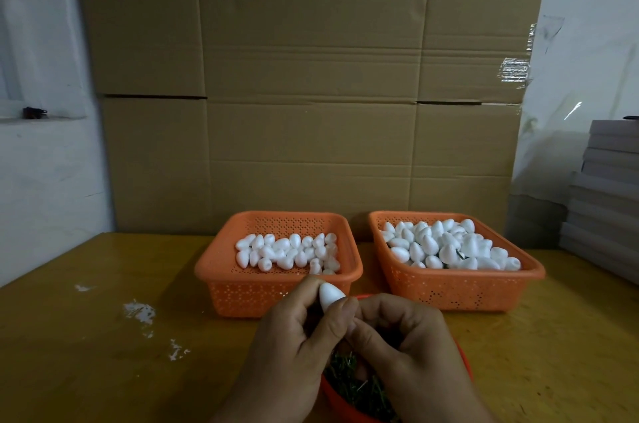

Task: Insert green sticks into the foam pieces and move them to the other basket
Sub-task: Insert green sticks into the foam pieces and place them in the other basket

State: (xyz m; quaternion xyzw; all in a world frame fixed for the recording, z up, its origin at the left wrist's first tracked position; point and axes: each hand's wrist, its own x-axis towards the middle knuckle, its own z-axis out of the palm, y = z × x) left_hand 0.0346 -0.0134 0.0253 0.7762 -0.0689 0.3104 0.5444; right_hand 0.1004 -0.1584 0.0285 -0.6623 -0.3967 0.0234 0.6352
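Note:
My left hand (294,346) pinches a white egg-shaped foam piece (330,298) between thumb and fingers, just in front of the left orange basket (214,270). My right hand (408,350) has its fingers curled right beside the foam piece; whatever it pinches is hidden. Under both hands sits a red bowl (465,360) of green sticks (349,384). The left basket holds several plain foam pieces (287,251). The right orange basket (460,287) is heaped with foam pieces (449,244), a bit of green showing among them.
The baskets stand side by side on a yellow-brown table (103,336), against a wall of cardboard boxes (311,94). White foam crumbs (140,312) lie on the table at the left. Stacked grey boards (605,198) rise at the right edge.

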